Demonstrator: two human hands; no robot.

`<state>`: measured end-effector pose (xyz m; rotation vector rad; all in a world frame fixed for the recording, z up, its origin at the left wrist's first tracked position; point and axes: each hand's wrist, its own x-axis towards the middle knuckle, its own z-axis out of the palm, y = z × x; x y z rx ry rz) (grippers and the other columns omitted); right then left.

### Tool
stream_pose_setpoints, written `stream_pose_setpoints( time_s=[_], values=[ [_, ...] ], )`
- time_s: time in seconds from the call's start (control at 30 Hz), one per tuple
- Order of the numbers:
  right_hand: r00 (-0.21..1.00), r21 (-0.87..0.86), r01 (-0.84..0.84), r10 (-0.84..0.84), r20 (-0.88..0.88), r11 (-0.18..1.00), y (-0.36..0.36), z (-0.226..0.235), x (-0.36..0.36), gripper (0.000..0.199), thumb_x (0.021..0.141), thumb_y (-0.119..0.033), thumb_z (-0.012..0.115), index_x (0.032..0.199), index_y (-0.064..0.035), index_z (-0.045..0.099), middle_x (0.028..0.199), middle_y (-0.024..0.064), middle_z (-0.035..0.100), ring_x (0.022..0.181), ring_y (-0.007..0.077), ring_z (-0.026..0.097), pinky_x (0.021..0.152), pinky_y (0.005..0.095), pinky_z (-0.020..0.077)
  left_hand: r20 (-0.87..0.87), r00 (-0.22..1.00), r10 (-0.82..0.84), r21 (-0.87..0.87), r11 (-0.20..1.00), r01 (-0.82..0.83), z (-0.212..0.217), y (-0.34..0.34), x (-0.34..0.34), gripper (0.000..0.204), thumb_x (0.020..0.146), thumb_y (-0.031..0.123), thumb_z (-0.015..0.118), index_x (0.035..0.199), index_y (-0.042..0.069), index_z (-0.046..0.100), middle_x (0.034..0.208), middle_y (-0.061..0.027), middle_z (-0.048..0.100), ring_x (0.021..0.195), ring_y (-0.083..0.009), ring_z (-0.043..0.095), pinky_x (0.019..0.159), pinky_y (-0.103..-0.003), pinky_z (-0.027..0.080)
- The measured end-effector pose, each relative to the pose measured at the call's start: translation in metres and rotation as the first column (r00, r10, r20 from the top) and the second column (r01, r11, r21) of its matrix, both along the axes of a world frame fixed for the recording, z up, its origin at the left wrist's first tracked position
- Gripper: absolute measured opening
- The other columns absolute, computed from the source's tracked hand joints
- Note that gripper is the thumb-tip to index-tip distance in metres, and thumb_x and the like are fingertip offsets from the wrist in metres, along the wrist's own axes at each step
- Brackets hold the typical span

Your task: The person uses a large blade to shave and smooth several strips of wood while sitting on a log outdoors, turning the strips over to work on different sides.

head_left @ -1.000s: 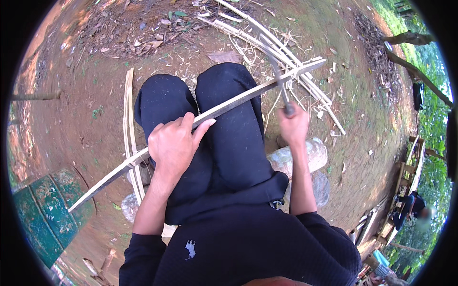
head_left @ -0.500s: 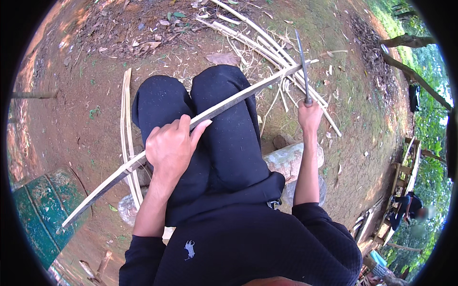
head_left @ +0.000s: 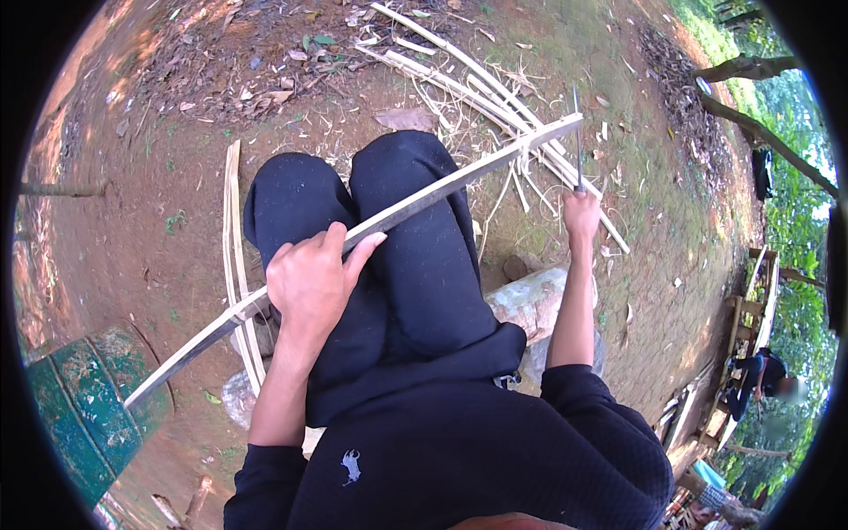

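Across the lap of a seated person a long bamboo strip (head_left: pixel 442 188) is laid slantwise, running from low on the left, above a green container (head_left: pixel 75 402), up to the right past the knees. The strip is grasped near its lower half by the left hand (head_left: pixel 311 281), fingers curled over it and the index finger stretched along its upper edge. Its far end is met by the thin blade of a knife (head_left: pixel 578 141), which is held upright in the clenched right hand (head_left: pixel 581 215); blade and strip appear to be touching at the tip, though the contact itself is too small to be judged with certainty.

Both legs are covered by black trousers (head_left: pixel 397 265), and the strip is rested on them. Beneath the person a pale stone (head_left: pixel 530 296) is seen, just right of the thigh. The green container (worn, with scuffed paint) is cut off by the lower left edge of the view, so that its contents cannot be made out.

Left of the legs, several split bamboo slats (head_left: pixel 233 230) are lain on the bare earth, and more loose slats and shavings (head_left: pixel 459 75) are scattered beyond the knees. Another person (head_left: pixel 760 375) is visible far off at the right rim, beside a wooden frame.
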<state>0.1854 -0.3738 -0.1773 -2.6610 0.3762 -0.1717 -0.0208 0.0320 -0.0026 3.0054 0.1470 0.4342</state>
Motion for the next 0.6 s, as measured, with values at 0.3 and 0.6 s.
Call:
stream_pose_setpoints(
  time_s=[0.3, 0.6],
  values=[
    [0.979, 0.772, 0.203, -0.125, -0.16, 0.603, 0.052, 0.005, -0.065, 0.028, 0.09, -0.015, 0.069, 0.069, -0.0099, 0.052, 0.052, -0.0008, 0.045, 0.04, 0.0106, 0.044, 0.039, 0.0282, 0.0372, -0.267, 0.963, 0.021, -0.267, 0.959, -0.095, 0.024, 0.013, 0.025, 0.056, 0.09, 0.061, 0.065, 0.082, 0.006, 0.07, 0.064, -0.0177, 0.065, 0.068, -0.0388, 0.068, 0.062, -0.049, 0.052],
    [0.961, 0.974, -0.102, 0.234, 0.149, -0.2, 0.116, 0.096, -0.079, 0.066, 0.107, -0.048, 0.046, 0.139, 0.0094, 0.05, 0.056, -0.0042, 0.035, 0.045, 0.0072, 0.035, 0.045, 0.0249, 0.0355, -0.13, 0.973, -0.193, -0.322, 0.936, 0.143, 0.046, 0.029, 0.072, 0.054, 0.09, 0.058, 0.067, 0.087, 0.004, 0.072, 0.063, -0.0176, 0.061, 0.065, -0.0367, 0.065, 0.063, -0.046, 0.05]
  ],
)
